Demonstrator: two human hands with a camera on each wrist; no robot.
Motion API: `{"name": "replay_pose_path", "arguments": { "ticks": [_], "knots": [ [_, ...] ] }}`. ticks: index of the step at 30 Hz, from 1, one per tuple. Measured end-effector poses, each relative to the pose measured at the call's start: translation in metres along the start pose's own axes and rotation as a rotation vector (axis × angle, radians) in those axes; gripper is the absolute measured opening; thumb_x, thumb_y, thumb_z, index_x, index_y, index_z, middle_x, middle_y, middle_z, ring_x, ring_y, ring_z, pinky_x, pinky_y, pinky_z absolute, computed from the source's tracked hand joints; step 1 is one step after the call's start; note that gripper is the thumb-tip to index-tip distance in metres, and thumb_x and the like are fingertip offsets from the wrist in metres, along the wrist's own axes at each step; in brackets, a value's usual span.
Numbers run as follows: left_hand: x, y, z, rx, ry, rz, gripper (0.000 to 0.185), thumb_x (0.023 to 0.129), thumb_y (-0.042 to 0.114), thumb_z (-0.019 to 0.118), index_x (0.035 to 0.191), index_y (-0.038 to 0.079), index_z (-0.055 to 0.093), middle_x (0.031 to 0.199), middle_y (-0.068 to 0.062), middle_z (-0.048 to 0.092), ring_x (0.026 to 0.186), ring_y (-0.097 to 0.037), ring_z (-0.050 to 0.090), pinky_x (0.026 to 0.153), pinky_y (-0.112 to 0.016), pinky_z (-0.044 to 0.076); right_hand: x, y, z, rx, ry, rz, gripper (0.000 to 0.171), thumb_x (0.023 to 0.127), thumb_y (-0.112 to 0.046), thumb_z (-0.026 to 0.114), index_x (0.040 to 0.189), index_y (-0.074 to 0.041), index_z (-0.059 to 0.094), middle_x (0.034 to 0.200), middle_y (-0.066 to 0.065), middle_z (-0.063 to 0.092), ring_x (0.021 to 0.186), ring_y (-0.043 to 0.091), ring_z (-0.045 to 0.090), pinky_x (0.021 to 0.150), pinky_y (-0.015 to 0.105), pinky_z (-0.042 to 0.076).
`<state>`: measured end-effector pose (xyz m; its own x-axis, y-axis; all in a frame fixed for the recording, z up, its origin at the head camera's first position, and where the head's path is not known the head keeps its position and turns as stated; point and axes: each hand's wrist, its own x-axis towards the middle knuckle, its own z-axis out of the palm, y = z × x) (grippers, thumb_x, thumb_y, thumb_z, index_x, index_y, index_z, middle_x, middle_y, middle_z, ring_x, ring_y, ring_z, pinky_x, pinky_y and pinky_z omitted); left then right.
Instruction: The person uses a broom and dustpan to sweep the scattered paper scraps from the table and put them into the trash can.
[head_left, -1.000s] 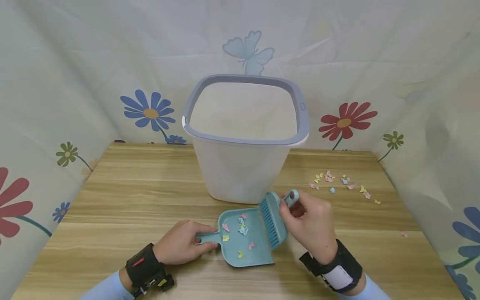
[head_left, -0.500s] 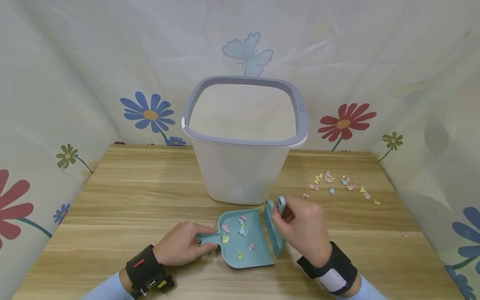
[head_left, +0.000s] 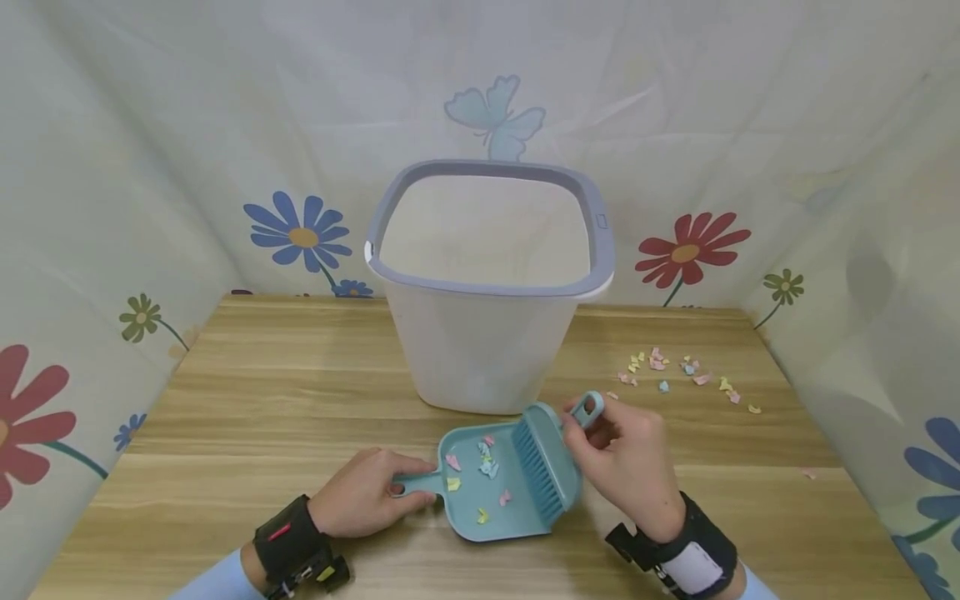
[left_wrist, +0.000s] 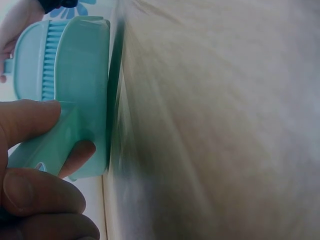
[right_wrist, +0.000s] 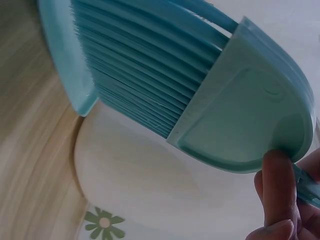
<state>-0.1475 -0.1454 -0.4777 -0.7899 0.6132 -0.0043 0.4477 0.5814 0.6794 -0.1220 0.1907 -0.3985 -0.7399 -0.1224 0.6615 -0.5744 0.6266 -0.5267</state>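
My left hand (head_left: pixel 367 493) grips the short handle of a teal dustpan (head_left: pixel 468 515), which lies on the wooden table. Several pink, yellow and blue paper scraps (head_left: pixel 488 468) are in the pan. With my right hand (head_left: pixel 632 454) I hold a matching hand brush (head_left: pixel 558 458) by its looped handle, its bristles at the pan's open front edge. The right wrist view shows the bristles (right_wrist: pixel 145 60) reaching over the pan's lip. In the left wrist view, fingers and thumb wrap the dustpan handle (left_wrist: pixel 50 147).
A tall white bin (head_left: pixel 480 350) with a grey-blue rim stands right behind the dustpan. Several more paper scraps (head_left: pixel 663 386) lie scattered on the table (head_left: pixel 300 375) at the right, with one pink bit (head_left: pixel 808 475) farther out. A flowered curtain surrounds the table's back and sides.
The brush first pulled back off the dustpan's edge and stood upright, then tilted and came back over the edge. A pink scrap became visible by the bin's right. The left hand and dustpan stayed put.
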Motion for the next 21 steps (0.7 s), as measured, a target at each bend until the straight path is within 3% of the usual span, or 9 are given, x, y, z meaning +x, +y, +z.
{"name": "replay_pose_path", "arguments": {
  "ticks": [12,16,21],
  "knots": [
    [0.000,-0.001,-0.002,0.031,0.005,0.002,0.043,0.096,0.048,0.072,0.126,0.018,0.076,0.115,0.006,0.077,0.051,0.005,0.035,0.051,-0.017,0.033,-0.037,0.047,-0.025,0.076,0.116,0.194,0.019,0.081,0.014,0.077,0.091,-0.003,0.077,0.074,0.009,0.074,0.050,-0.004,0.060,0.045,0.015,0.046],
    [0.000,-0.003,-0.001,0.026,0.010,0.014,0.045,0.096,0.051,0.070,0.126,0.018,0.076,0.116,0.006,0.077,0.051,0.005,0.037,0.051,-0.017,0.034,-0.048,0.062,-0.036,0.114,0.140,0.323,0.015,0.085,0.014,0.074,0.092,0.001,0.076,0.078,-0.001,0.076,0.052,0.000,0.066,0.046,0.020,0.052],
    [0.001,-0.006,0.001,0.015,0.007,0.038,0.043,0.097,0.049,0.070,0.128,0.019,0.075,0.115,0.008,0.076,0.053,0.006,0.037,0.056,-0.017,0.039,-0.057,0.082,-0.045,0.128,0.108,0.449,0.006,0.092,0.008,0.071,0.097,0.006,0.073,0.077,-0.011,0.074,0.053,0.006,0.068,0.050,0.025,0.055]
  ]
}}
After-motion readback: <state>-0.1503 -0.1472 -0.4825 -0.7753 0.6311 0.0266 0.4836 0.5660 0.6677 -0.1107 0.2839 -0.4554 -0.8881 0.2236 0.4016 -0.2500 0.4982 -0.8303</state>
